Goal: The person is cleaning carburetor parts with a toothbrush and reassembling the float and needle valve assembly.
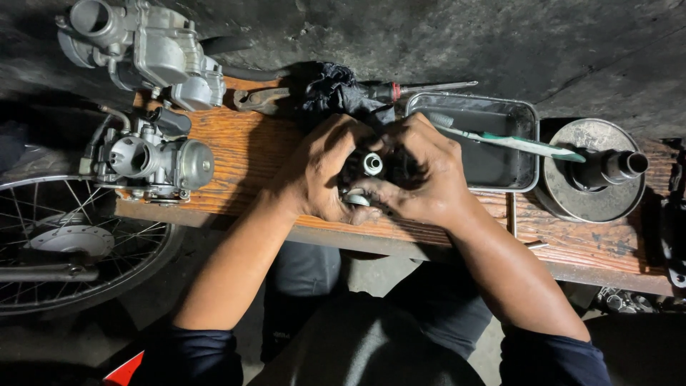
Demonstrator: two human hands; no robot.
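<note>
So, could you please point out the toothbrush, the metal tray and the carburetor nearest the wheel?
toothbrush (522, 143), head view, on its green-and-white handle.
metal tray (532, 111), head view, on its right rim.
carburetor (153, 161), head view, on its body.

A small, dark, grimy metal part with a round silvery opening (371, 164) is sitting upright, largely hidden, just left of the rectangular metal tray (529, 146).

Orange-brown grained bench (250, 146), green/white toothbrush (522, 143), silver carbs (153, 50), navy sleeves (204, 354)
</note>
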